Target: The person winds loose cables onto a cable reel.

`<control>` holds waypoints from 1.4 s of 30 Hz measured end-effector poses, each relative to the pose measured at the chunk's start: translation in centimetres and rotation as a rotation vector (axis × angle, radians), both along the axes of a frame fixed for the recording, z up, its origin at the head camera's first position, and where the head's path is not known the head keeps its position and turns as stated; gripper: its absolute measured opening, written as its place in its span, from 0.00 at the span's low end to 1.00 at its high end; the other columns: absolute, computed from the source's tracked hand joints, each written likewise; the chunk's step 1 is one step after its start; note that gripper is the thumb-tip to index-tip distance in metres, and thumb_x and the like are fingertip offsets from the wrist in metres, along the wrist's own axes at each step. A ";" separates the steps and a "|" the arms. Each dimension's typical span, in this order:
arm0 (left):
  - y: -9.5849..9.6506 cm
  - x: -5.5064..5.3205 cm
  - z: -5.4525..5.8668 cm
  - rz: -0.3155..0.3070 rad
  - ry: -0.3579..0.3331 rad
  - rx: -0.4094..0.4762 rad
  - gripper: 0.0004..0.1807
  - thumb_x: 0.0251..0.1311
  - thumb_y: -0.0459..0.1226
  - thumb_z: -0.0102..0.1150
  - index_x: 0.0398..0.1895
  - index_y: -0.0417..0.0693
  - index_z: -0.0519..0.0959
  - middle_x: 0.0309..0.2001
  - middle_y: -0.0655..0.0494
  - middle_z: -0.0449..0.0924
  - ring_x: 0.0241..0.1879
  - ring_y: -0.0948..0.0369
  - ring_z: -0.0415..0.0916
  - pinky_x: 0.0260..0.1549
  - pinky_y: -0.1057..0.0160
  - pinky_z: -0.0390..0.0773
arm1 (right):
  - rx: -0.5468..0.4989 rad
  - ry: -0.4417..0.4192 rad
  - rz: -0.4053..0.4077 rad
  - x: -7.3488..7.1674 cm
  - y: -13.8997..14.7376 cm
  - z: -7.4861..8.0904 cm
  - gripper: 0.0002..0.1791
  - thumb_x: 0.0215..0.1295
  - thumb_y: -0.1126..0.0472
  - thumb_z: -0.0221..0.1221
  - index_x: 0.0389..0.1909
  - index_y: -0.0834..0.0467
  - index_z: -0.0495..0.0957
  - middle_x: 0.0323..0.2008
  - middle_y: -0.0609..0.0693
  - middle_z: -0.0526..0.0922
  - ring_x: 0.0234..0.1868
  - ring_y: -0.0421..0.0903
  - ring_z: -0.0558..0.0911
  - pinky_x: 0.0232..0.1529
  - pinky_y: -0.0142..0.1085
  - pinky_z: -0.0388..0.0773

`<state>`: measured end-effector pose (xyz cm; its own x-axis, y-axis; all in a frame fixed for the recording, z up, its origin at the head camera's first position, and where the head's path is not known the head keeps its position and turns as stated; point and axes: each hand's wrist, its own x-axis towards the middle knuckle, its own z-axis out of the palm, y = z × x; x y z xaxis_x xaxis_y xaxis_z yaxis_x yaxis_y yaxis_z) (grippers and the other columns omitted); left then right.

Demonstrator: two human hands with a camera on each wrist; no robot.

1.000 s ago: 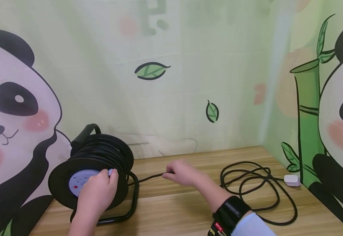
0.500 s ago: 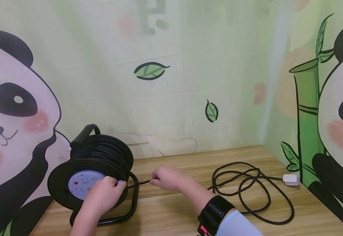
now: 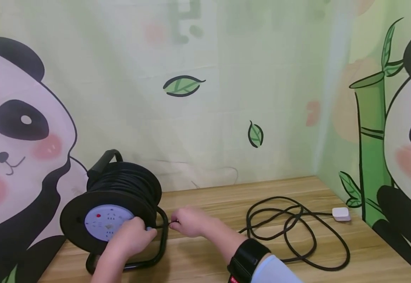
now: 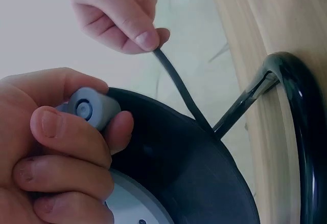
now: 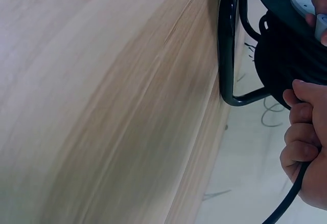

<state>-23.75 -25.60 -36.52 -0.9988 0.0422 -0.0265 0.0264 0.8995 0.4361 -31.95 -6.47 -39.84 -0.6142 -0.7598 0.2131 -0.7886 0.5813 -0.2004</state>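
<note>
A black cable reel [image 3: 72, 220] stands on the left, its pale blue socket face [image 3: 99, 222] turned towards me. My left hand [image 3: 129, 237] grips the small grey-blue crank knob [image 4: 97, 106] at the lower right of that face, fingers curled round it. Just right of the reel, my right hand [image 3: 189, 222] pinches the black cable [image 4: 176, 83] between thumb and fingers. From there the cable runs up to the reel's edge. In the right wrist view, its other end [image 5: 288, 201] trails out below the curled fingers.
The reel's black tube stand [image 3: 164, 236] curves between the hands, and a carry handle [image 3: 102, 164] rises behind. Loose cable loops [image 3: 313, 239] lie on the wooden table [image 3: 198, 263] at right, ending in a white plug [image 3: 341, 214]. A panda-print cloth [image 3: 212, 98] hangs behind.
My left hand has moved down and right with the knob, and the socket face has turned clockwise. My right hand has moved left towards the reel. The loose loops have shifted left.
</note>
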 end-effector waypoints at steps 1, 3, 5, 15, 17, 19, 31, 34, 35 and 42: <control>0.1 0.0 0.1 -0.006 -0.002 -0.017 0.14 0.58 0.44 0.55 0.25 0.42 0.74 0.22 0.52 0.70 0.22 0.56 0.68 0.22 0.57 0.69 | -0.004 -0.004 0.001 0.0 0.1 0.0 0.13 0.69 0.53 0.56 0.23 0.49 0.75 0.16 0.37 0.70 0.20 0.34 0.70 0.24 0.28 0.67; 0.2 -0.1 0.2 -0.017 -0.006 -0.043 0.14 0.58 0.45 0.54 0.29 0.41 0.74 0.24 0.51 0.70 0.24 0.55 0.68 0.24 0.56 0.70 | -0.007 -0.015 0.001 0.0 0.2 0.0 0.13 0.69 0.54 0.56 0.23 0.49 0.76 0.16 0.37 0.71 0.19 0.34 0.70 0.23 0.28 0.67; 0.2 0.0 0.2 -0.014 -0.015 -0.049 0.15 0.57 0.45 0.55 0.29 0.41 0.74 0.24 0.51 0.70 0.24 0.55 0.68 0.25 0.56 0.70 | -0.007 -0.025 -0.002 -0.1 0.4 0.0 0.13 0.69 0.54 0.56 0.23 0.49 0.75 0.16 0.37 0.71 0.19 0.34 0.70 0.22 0.28 0.67; 0.2 0.1 0.1 -0.009 -0.051 -0.056 0.17 0.58 0.46 0.56 0.32 0.39 0.76 0.26 0.51 0.72 0.26 0.55 0.69 0.27 0.55 0.71 | 0.022 -0.055 -0.046 0.4 0.9 0.1 0.18 0.70 0.51 0.55 0.19 0.48 0.72 0.14 0.39 0.69 0.16 0.35 0.68 0.18 0.29 0.65; 0.2 0.1 0.0 -0.006 -0.056 -0.060 0.18 0.57 0.47 0.56 0.33 0.38 0.76 0.27 0.51 0.72 0.27 0.55 0.69 0.27 0.54 0.72 | 0.017 -0.072 -0.056 0.5 1.1 0.3 0.18 0.70 0.50 0.55 0.18 0.48 0.72 0.14 0.39 0.69 0.15 0.35 0.68 0.17 0.29 0.65; 0.1 0.1 0.0 0.000 -0.055 -0.062 0.19 0.57 0.47 0.57 0.35 0.37 0.77 0.29 0.51 0.73 0.28 0.55 0.70 0.28 0.54 0.72 | 0.009 -0.082 -0.067 0.6 1.4 0.6 0.19 0.70 0.49 0.55 0.17 0.49 0.72 0.13 0.39 0.68 0.15 0.35 0.68 0.17 0.29 0.65; -0.2 0.0 0.2 0.006 -0.064 -0.085 0.25 0.56 0.49 0.59 0.41 0.33 0.77 0.35 0.48 0.77 0.32 0.54 0.72 0.35 0.49 0.75 | -0.065 -0.082 -0.074 -0.1 4.6 2.3 0.24 0.70 0.48 0.54 0.14 0.50 0.64 0.11 0.40 0.62 0.12 0.34 0.62 0.15 0.28 0.61; -0.2 0.0 0.2 0.008 -0.067 -0.086 0.24 0.56 0.49 0.58 0.40 0.34 0.77 0.34 0.49 0.76 0.31 0.54 0.71 0.34 0.50 0.74 | -0.087 -0.031 -0.073 -0.2 5.6 3.0 0.25 0.70 0.48 0.54 0.13 0.50 0.62 0.11 0.39 0.60 0.11 0.34 0.60 0.15 0.27 0.60; -0.2 0.0 0.2 0.008 -0.071 -0.089 0.24 0.56 0.50 0.58 0.40 0.34 0.77 0.33 0.49 0.75 0.31 0.54 0.71 0.33 0.51 0.74 | -0.091 -0.016 -0.073 -0.3 5.9 3.2 0.25 0.70 0.48 0.55 0.13 0.50 0.62 0.10 0.39 0.60 0.11 0.33 0.60 0.15 0.28 0.60; -0.2 -0.1 0.0 0.014 -0.082 -0.099 0.24 0.56 0.49 0.58 0.39 0.35 0.77 0.33 0.49 0.75 0.31 0.54 0.70 0.33 0.51 0.74 | -0.120 -0.030 -0.114 -0.9 8.5 4.1 0.25 0.69 0.46 0.55 0.13 0.49 0.63 0.10 0.39 0.60 0.12 0.36 0.61 0.20 0.31 0.62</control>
